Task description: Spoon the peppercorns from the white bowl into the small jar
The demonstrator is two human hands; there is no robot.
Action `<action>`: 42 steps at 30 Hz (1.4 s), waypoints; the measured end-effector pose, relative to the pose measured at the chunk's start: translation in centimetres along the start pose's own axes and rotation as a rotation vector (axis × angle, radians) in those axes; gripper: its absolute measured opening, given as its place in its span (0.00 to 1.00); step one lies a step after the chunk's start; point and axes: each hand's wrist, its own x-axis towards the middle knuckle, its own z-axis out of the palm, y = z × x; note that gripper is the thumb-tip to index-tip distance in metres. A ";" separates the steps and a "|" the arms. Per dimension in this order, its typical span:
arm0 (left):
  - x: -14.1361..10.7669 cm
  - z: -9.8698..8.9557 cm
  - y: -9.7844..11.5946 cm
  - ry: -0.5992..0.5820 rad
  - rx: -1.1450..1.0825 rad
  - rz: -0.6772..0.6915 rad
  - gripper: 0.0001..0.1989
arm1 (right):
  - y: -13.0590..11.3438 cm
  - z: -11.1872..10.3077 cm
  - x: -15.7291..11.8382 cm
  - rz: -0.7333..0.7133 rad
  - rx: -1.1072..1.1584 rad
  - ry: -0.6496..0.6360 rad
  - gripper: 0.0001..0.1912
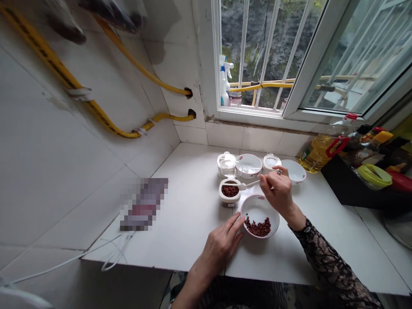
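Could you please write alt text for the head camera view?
A person's right hand holds a white spoon reaching into a white pot of dried red peppercorns, while the left hand touches the rim of a white bowl holding more, on a white tiled counter.

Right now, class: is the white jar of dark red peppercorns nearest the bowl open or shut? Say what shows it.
Open: the white jar has no lid over its mouth, and the dark red peppercorns lie exposed inside.

two hands (222,249) (277,193), three white bowls (259,216) (248,165) (292,171), three condiment jars (226,164) (272,162) (229,192), one spoon (249,185)
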 end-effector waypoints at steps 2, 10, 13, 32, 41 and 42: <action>0.0 0.0 0.0 0.004 -0.002 -0.002 0.18 | 0.9 -0.8 -0.9 0.041 0.032 -0.004 0.21; -0.2 0.1 -0.1 -0.004 0.006 -0.011 0.19 | 2.3 -0.2 -4.9 -0.059 0.031 -0.229 0.20; -0.3 0.1 -0.2 -0.017 -0.001 -0.015 0.19 | 1.9 0.2 -5.3 -0.068 0.102 -0.309 0.21; 0.0 0.0 0.0 -0.003 -0.010 -0.010 0.18 | 1.6 0.3 -6.2 0.185 0.337 -0.391 0.24; -0.2 0.0 -0.2 -0.023 -0.001 -0.008 0.19 | 1.7 -0.7 -5.5 0.482 0.421 -0.384 0.26; -0.2 0.0 -0.2 -0.022 0.003 -0.007 0.19 | 1.6 -0.7 -5.5 0.512 0.437 -0.384 0.26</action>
